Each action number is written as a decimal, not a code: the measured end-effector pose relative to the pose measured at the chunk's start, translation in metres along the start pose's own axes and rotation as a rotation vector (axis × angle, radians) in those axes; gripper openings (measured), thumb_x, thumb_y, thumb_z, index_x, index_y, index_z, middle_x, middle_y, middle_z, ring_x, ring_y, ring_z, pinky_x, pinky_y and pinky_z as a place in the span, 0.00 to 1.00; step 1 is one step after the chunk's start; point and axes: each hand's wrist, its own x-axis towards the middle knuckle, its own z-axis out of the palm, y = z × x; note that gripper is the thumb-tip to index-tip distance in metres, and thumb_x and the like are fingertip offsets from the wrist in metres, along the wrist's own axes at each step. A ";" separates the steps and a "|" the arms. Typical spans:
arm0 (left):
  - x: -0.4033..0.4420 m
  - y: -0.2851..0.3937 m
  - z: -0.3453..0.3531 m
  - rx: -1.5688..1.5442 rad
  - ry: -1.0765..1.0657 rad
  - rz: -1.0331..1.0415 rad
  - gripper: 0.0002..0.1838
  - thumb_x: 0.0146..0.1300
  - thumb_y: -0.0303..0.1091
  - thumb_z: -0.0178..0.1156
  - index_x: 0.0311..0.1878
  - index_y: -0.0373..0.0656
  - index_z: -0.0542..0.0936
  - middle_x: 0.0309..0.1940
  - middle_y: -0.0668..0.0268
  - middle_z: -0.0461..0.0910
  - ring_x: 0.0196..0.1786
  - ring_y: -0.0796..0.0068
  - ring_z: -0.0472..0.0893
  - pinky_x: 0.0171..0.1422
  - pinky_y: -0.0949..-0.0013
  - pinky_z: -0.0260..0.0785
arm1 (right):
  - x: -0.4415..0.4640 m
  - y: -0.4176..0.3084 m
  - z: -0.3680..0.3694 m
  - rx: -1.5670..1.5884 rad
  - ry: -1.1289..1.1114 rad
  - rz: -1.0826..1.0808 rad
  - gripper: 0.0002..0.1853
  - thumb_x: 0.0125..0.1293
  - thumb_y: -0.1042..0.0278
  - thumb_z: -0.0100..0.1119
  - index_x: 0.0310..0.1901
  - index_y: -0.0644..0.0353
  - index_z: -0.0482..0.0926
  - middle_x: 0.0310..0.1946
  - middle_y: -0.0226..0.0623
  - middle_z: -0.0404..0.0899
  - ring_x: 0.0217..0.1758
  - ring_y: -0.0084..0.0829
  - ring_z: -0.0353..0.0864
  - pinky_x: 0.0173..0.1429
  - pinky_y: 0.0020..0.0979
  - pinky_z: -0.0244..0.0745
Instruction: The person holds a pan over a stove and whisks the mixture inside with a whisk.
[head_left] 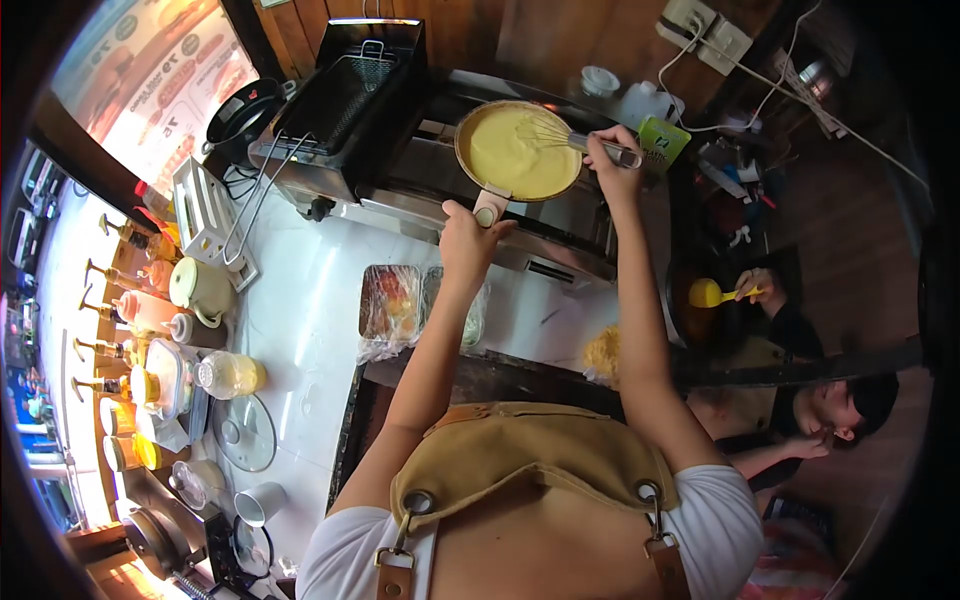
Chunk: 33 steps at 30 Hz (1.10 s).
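Note:
A round pan (463,166) full of smooth yellow sauce (505,150) sits on the stove (410,165). My left hand (468,243) is closed around the pan's pale handle (490,206). In my right hand (613,160) is a wire whisk (578,141), gripped by its metal handle. The whisk's wires dip into the sauce at the pan's right side, tilted toward the left.
A deep fryer with a wire basket (355,95) stands left of the pan. Plastic-wrapped containers (390,305) lie on the near counter. Pump bottles (120,275), a glass lid (244,432) and a jar (230,375) line the left. At right, another person's hand (765,290) holds a yellow scoop (706,293).

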 end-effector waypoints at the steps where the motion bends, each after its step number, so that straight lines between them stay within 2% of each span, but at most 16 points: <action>1: -0.001 0.000 -0.001 0.000 -0.004 0.002 0.36 0.39 0.48 0.74 0.34 0.31 0.62 0.26 0.43 0.77 0.35 0.45 0.79 0.37 0.57 0.71 | 0.000 -0.001 0.007 -0.020 -0.008 -0.016 0.05 0.55 0.70 0.59 0.28 0.62 0.75 0.20 0.30 0.77 0.25 0.18 0.75 0.31 0.21 0.68; 2: -0.001 0.001 -0.002 0.000 -0.008 0.003 0.36 0.39 0.47 0.74 0.34 0.31 0.61 0.26 0.43 0.77 0.35 0.45 0.79 0.37 0.57 0.71 | -0.001 -0.002 0.011 -0.082 -0.015 -0.001 0.05 0.55 0.70 0.60 0.29 0.61 0.75 0.22 0.31 0.76 0.28 0.18 0.75 0.33 0.21 0.67; 7: 0.000 -0.001 0.000 0.003 -0.013 0.010 0.36 0.39 0.48 0.74 0.34 0.31 0.61 0.26 0.43 0.77 0.35 0.44 0.79 0.37 0.57 0.71 | 0.007 0.003 0.023 -0.045 -0.138 -0.087 0.06 0.53 0.70 0.61 0.29 0.62 0.75 0.26 0.32 0.76 0.31 0.19 0.75 0.37 0.22 0.69; 9: 0.000 -0.003 0.001 0.001 -0.014 0.006 0.36 0.39 0.48 0.74 0.35 0.30 0.61 0.26 0.42 0.77 0.35 0.44 0.79 0.37 0.56 0.71 | 0.010 -0.005 0.021 -0.050 -0.272 -0.207 0.07 0.53 0.71 0.61 0.31 0.62 0.75 0.28 0.32 0.76 0.33 0.20 0.75 0.40 0.22 0.69; 10: 0.000 -0.002 0.001 0.008 -0.013 0.009 0.36 0.39 0.49 0.73 0.35 0.30 0.61 0.26 0.42 0.77 0.35 0.44 0.79 0.37 0.56 0.71 | 0.010 -0.006 0.021 -0.050 -0.275 -0.206 0.07 0.53 0.71 0.61 0.31 0.62 0.75 0.28 0.32 0.76 0.33 0.20 0.75 0.40 0.22 0.69; 12: 0.000 -0.001 0.000 0.015 -0.008 0.009 0.37 0.39 0.49 0.73 0.35 0.30 0.61 0.26 0.42 0.77 0.35 0.44 0.79 0.37 0.56 0.71 | 0.013 -0.009 0.018 0.067 -0.449 -0.224 0.07 0.53 0.72 0.61 0.33 0.62 0.75 0.30 0.31 0.77 0.35 0.20 0.75 0.42 0.22 0.68; 13: -0.001 0.000 -0.001 0.009 -0.010 0.001 0.37 0.39 0.49 0.73 0.35 0.30 0.62 0.26 0.42 0.77 0.35 0.44 0.79 0.37 0.56 0.71 | 0.014 -0.010 0.016 0.067 -0.451 -0.224 0.07 0.53 0.72 0.61 0.33 0.62 0.75 0.30 0.31 0.77 0.35 0.20 0.75 0.42 0.22 0.68; 15: -0.001 0.002 -0.002 0.008 -0.020 -0.002 0.37 0.39 0.49 0.73 0.35 0.30 0.62 0.26 0.42 0.77 0.35 0.44 0.79 0.37 0.56 0.71 | 0.016 -0.013 0.008 0.079 -0.590 -0.161 0.07 0.53 0.73 0.60 0.34 0.62 0.76 0.30 0.30 0.77 0.36 0.19 0.75 0.42 0.21 0.69; 19: -0.001 0.002 0.000 0.043 -0.004 -0.003 0.37 0.38 0.49 0.74 0.35 0.30 0.62 0.27 0.42 0.77 0.35 0.44 0.79 0.37 0.56 0.71 | 0.017 -0.011 0.007 0.069 -0.540 -0.105 0.07 0.53 0.73 0.61 0.35 0.62 0.76 0.30 0.29 0.77 0.36 0.18 0.74 0.43 0.21 0.69; 23: -0.004 0.011 -0.008 -0.040 -0.053 -0.059 0.36 0.38 0.49 0.74 0.35 0.30 0.63 0.28 0.42 0.77 0.35 0.44 0.79 0.36 0.56 0.71 | 0.014 0.002 0.012 0.105 -0.373 -0.101 0.07 0.52 0.72 0.61 0.34 0.62 0.76 0.29 0.29 0.78 0.34 0.17 0.75 0.40 0.21 0.69; 25: -0.001 0.003 -0.002 0.013 -0.026 -0.023 0.36 0.39 0.48 0.73 0.35 0.32 0.61 0.27 0.43 0.77 0.35 0.44 0.79 0.36 0.56 0.71 | 0.010 0.008 0.014 0.036 -0.130 -0.109 0.06 0.52 0.74 0.60 0.32 0.62 0.77 0.27 0.28 0.78 0.32 0.17 0.75 0.37 0.20 0.69; 28: 0.001 -0.002 0.003 0.062 -0.002 0.028 0.35 0.41 0.48 0.72 0.36 0.33 0.60 0.27 0.45 0.77 0.34 0.44 0.78 0.37 0.56 0.71 | 0.002 0.008 0.018 0.015 -0.021 -0.021 0.05 0.53 0.74 0.60 0.31 0.63 0.76 0.25 0.28 0.77 0.30 0.16 0.74 0.36 0.19 0.68; 29: 0.000 -0.003 0.003 0.058 0.003 0.040 0.35 0.41 0.48 0.72 0.36 0.34 0.60 0.27 0.45 0.77 0.34 0.44 0.78 0.37 0.55 0.71 | 0.002 0.014 0.020 0.108 -0.088 -0.055 0.05 0.54 0.73 0.59 0.32 0.63 0.77 0.25 0.28 0.78 0.30 0.16 0.75 0.35 0.19 0.69; 31: 0.001 -0.005 0.004 0.071 0.000 0.044 0.35 0.41 0.48 0.72 0.36 0.33 0.60 0.27 0.45 0.77 0.35 0.44 0.78 0.38 0.55 0.71 | 0.002 0.009 0.016 0.268 -0.258 0.056 0.05 0.56 0.74 0.58 0.34 0.65 0.77 0.24 0.32 0.78 0.28 0.19 0.77 0.33 0.20 0.71; 32: 0.001 -0.005 0.005 0.074 0.012 0.038 0.35 0.41 0.49 0.72 0.36 0.33 0.61 0.27 0.45 0.77 0.35 0.44 0.78 0.38 0.55 0.71 | 0.005 0.007 0.010 0.270 -0.242 0.059 0.05 0.56 0.74 0.58 0.34 0.65 0.77 0.24 0.32 0.78 0.28 0.19 0.77 0.33 0.20 0.71; 33: 0.001 -0.004 0.005 0.083 0.003 0.046 0.35 0.41 0.49 0.72 0.36 0.33 0.61 0.27 0.45 0.77 0.35 0.44 0.78 0.38 0.55 0.71 | 0.008 0.004 0.003 0.325 -0.329 0.087 0.05 0.55 0.74 0.57 0.33 0.65 0.78 0.25 0.33 0.79 0.27 0.19 0.77 0.32 0.20 0.71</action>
